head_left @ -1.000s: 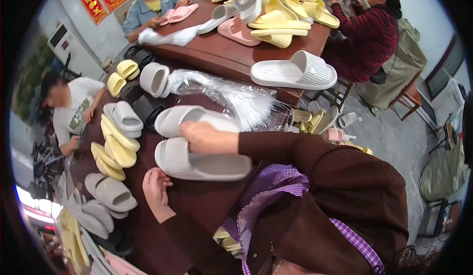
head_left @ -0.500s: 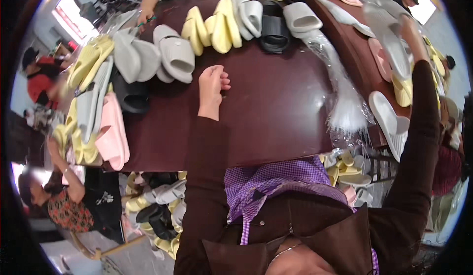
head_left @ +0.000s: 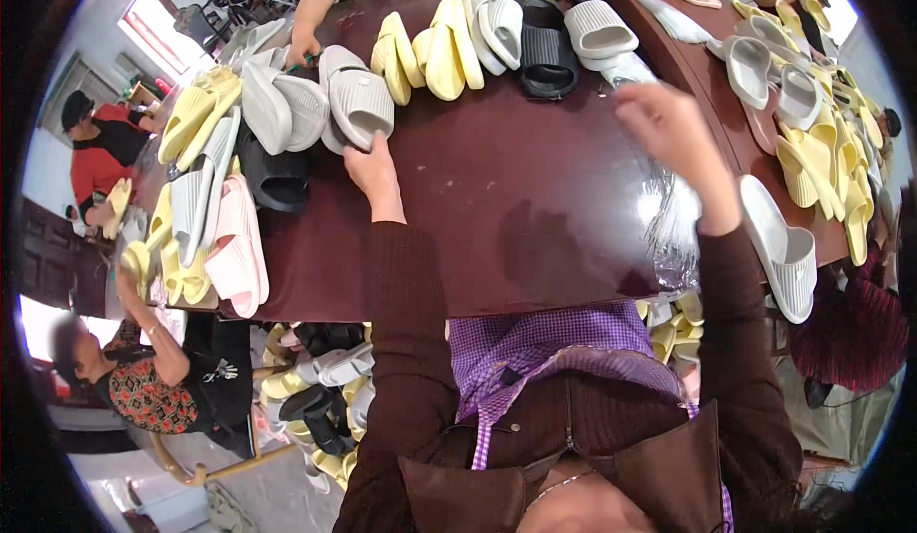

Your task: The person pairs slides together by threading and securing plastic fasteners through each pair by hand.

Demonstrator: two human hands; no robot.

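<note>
My left hand (head_left: 375,178) is at the near end of a grey slide slipper (head_left: 365,111), its thumb and fingers closed on the edge. That slipper lies against another grey slipper in the row on the dark red table (head_left: 497,237). To the right, my right hand (head_left: 673,132) is lifted above clear plastic bags (head_left: 673,237); motion blurs its fingers, and I see no slipper in it. Nearest beyond it are a grey slipper (head_left: 600,31) and a black pair (head_left: 548,55).
Yellow slippers (head_left: 444,51) and a pink pair (head_left: 237,246) line the table's edge. Slippers are heaped on the right table, with a light grey slipper (head_left: 785,246) near its edge. Co-workers sit around; one's hand (head_left: 304,46) is at the far left.
My left hand has moved left and forward onto the grey slipper. My right hand has let go of a grey slipper over the right table and swung left above the plastic bags.
</note>
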